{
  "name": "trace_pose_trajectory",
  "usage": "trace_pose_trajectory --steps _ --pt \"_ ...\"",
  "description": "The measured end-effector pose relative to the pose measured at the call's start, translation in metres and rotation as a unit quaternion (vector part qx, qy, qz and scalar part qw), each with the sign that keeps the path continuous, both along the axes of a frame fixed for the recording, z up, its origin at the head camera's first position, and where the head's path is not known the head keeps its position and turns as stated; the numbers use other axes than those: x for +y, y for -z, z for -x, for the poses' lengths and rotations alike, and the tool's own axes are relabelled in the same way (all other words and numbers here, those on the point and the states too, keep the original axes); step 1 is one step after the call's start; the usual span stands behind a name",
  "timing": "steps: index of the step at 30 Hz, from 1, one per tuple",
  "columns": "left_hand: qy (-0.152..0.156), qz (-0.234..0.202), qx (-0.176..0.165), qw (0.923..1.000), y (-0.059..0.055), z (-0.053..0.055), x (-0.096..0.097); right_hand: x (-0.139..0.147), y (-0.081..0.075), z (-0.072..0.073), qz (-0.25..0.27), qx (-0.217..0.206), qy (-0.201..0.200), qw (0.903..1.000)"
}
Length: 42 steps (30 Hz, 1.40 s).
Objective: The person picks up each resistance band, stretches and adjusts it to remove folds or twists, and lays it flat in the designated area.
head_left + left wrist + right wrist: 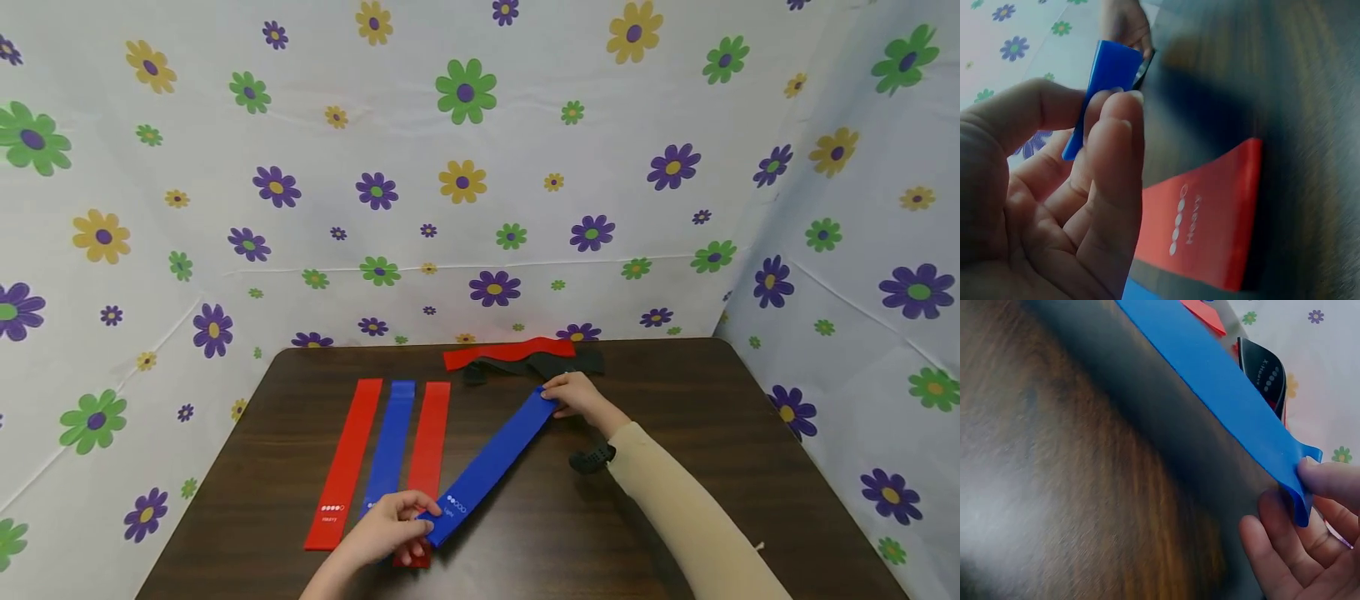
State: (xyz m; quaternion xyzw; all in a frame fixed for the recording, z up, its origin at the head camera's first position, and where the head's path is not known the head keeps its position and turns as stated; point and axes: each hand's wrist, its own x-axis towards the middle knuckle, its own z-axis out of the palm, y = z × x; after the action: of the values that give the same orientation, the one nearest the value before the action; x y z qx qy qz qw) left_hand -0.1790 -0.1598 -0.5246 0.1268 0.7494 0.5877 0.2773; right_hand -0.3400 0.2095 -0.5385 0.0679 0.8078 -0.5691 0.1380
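A blue resistance band (491,461), marked "Light", stretches flat and diagonal between my two hands, raised off the table. My left hand (390,527) pinches its near end between thumb and fingers; the left wrist view shows that folded end of the band (1113,65) edge-on. At the far end, my right hand (576,395) grips the other end of the band (1222,394), which puckers under the thumb. Below and left of it lie a red band (426,446), partly hidden by my left hand, another blue band (390,437), and a red band marked "Heavy" (345,462).
Toward the table's back edge lie a rumpled red band (510,353) and black bands (566,363), one reading "X-Heavy" in the right wrist view. A flower-print cloth (405,125) hangs behind and beside the dark wooden table (697,450).
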Motion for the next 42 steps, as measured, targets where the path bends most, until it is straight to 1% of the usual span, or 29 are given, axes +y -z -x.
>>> trace_pose_trajectory --steps 4,7,12,15,19,25,32,37,42 --pt "0.022 -0.019 -0.008 0.9996 0.002 -0.007 0.007 -0.007 -0.005 0.003 -0.018 0.011 -0.010 0.9997" --pt "0.031 -0.030 -0.012 0.9990 0.004 -0.010 0.010 -0.013 -0.009 0.006 -0.032 0.016 -0.015 0.9993" --pt "0.041 -0.039 -0.019 0.9982 0.005 -0.013 0.010 -0.024 -0.014 0.010 -0.049 0.021 -0.010 0.9985" --pt "0.051 -0.041 -0.016 0.9977 0.005 -0.013 0.011 -0.029 -0.015 0.013 -0.054 0.024 -0.006 0.9982" --pt "0.068 -0.046 -0.008 0.9966 0.006 -0.015 0.012 -0.036 -0.015 0.014 -0.058 0.034 -0.010 0.9977" --pt "0.096 -0.048 -0.010 0.9942 0.008 -0.018 0.013 -0.046 -0.015 0.013 -0.065 0.046 -0.021 0.9966" --pt "0.107 -0.051 -0.031 0.9924 0.010 -0.022 0.012 -0.059 -0.011 0.015 -0.061 0.055 -0.030 0.9962" --pt "0.114 -0.056 -0.032 0.9914 0.013 -0.023 0.011 -0.070 -0.011 0.019 -0.059 0.062 -0.038 0.9956" --pt "0.117 -0.052 -0.030 0.9912 0.014 -0.022 0.010 -0.080 -0.012 0.024 -0.069 0.073 -0.042 0.9941"
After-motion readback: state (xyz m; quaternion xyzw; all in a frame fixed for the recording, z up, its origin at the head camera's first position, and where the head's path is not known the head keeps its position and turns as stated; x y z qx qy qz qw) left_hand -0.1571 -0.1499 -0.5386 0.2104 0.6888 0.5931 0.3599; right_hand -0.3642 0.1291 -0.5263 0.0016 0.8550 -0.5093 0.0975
